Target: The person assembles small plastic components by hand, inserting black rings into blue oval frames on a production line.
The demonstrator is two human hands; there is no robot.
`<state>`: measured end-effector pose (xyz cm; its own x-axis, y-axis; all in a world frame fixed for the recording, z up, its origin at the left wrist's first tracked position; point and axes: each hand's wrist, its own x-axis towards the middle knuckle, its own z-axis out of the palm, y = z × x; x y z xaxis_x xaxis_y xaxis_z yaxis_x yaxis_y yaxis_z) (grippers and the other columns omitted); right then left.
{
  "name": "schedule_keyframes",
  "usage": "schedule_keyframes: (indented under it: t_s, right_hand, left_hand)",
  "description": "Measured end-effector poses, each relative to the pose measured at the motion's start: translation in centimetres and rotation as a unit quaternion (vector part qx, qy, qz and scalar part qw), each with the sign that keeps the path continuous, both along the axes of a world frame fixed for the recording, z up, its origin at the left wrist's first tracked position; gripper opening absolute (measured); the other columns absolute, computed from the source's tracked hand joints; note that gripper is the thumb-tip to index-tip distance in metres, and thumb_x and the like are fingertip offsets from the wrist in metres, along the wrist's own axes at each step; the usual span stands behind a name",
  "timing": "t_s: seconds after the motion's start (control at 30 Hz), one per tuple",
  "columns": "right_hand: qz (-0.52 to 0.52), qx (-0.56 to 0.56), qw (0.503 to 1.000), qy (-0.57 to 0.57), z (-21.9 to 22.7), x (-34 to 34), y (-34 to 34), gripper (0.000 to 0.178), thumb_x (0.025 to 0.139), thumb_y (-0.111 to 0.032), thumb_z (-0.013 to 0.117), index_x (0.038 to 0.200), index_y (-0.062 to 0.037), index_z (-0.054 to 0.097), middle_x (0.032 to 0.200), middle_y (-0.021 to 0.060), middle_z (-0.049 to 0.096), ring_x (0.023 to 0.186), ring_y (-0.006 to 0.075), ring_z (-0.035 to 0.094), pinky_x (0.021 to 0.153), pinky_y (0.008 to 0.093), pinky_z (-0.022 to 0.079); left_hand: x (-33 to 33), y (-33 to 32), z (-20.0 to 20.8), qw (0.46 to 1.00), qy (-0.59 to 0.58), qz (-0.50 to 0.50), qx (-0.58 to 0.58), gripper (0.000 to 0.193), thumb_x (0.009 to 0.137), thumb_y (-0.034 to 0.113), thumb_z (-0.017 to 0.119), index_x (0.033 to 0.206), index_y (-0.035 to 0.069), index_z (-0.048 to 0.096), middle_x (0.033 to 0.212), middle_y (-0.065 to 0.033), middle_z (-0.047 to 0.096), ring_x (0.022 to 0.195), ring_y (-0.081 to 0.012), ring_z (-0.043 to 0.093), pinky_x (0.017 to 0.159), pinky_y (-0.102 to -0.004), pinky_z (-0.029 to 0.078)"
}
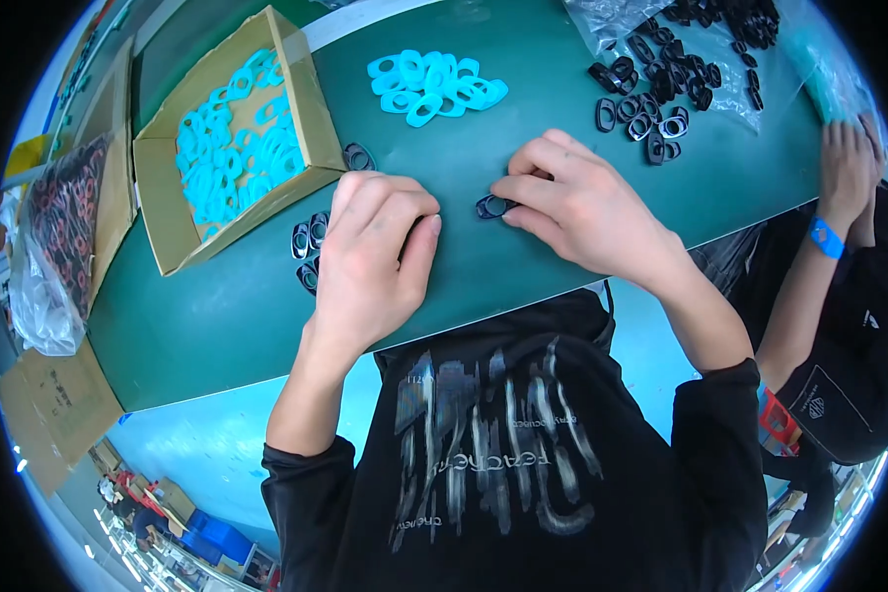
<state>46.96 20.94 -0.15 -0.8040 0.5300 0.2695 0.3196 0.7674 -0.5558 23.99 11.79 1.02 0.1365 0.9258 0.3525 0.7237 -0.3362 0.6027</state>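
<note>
My right hand (587, 202) pinches a small black oval ring piece (487, 207) between thumb and fingers, just at the green tabletop. To its left, my left hand (375, 252) is closed with curled fingers. Whatever those fingers may hold is hidden. Several finished-looking black oval pieces (300, 240) lie beside the left hand, partly covered by it. Another dark oval piece (359, 156) rests beyond its knuckles, by the box corner. A loose heap of turquoise oval rings (434, 84) sits on the table ahead of both hands.
At the left stands an open cardboard box (155, 212) holding many turquoise rings. Black oval parts (651, 104) are scattered at the far right near clear plastic bags (740, 99). A co-worker's hand (847, 163) with a blue wristband rests at the table's right end. The green table (207, 335) slopes across the view.
</note>
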Motion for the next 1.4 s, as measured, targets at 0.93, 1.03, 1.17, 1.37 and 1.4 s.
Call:
schedule_keyframes:
  t_s: [0.93,1.03,1.17,1.37,1.4]
  right_hand:
    - [-0.254,0.106,0.953,-0.127,0.0,4.4,4.2,0.031,0.089,-0.017,0.074,0.117,-0.0040,0.069,0.099,0.0135,0.062,0.091,0.0325,0.063,0.080,0.0410,0.052]
    - [-0.237,0.092,0.958,-0.132,0.5,3.7,3.5,0.034,0.089,-0.013,0.071,0.122,-0.0053,0.066,0.102,0.0152,0.063,0.086,0.0350,0.066,0.076,0.0425,0.054]
    - [-0.222,0.078,0.965,-0.113,0.2,2.3,2.8,0.039,0.089,-0.009,0.069,0.127,-0.0069,0.063,0.104,0.0152,0.063,0.081,0.0350,0.068,0.072,0.0419,0.056]
    - [-0.196,0.077,0.977,-0.032,-0.4,5.1,4.7,0.037,0.088,-0.005,0.068,0.125,-0.0073,0.068,0.095,0.0115,0.061,0.072,0.0262,0.062,0.068,0.0356,0.053]
    - [-0.178,0.084,0.980,-0.020,-0.5,5.6,5.0,0.034,0.088,-0.004,0.068,0.122,-0.0070,0.070,0.093,0.0107,0.060,0.072,0.0242,0.061,0.067,0.0340,0.051]
  left_hand:
    - [-0.5,1.2,2.5,0.967,0.198,-0.114,-0.109,0.027,0.075,0.009,0.080,0.095,0.001,0.066,0.088,-0.0118,0.055,0.095,-0.0315,0.052,0.083,-0.0420,0.046]
    - [-0.6,2.6,4.0,0.973,0.204,-0.079,-0.075,0.034,0.077,0.008,0.078,0.108,0.000,0.069,0.091,-0.0126,0.058,0.095,-0.0318,0.054,0.085,-0.0426,0.047]
    - [1.1,8.3,1.6,0.978,0.196,-0.027,0.070,0.029,0.078,0.005,0.075,0.106,0.002,0.069,0.090,-0.0134,0.058,0.095,-0.0315,0.054,0.083,-0.0424,0.047]
    - [1.9,9.3,-0.1,0.972,0.191,-0.056,0.123,0.018,0.076,0.002,0.069,0.094,0.004,0.069,0.085,-0.0099,0.057,0.086,-0.0307,0.055,0.077,-0.0402,0.047]
    - [2.2,8.5,0.0,0.975,0.163,-0.081,0.125,0.018,0.076,0.002,0.068,0.093,0.004,0.068,0.084,-0.0089,0.056,0.084,-0.0299,0.055,0.076,-0.0398,0.047]
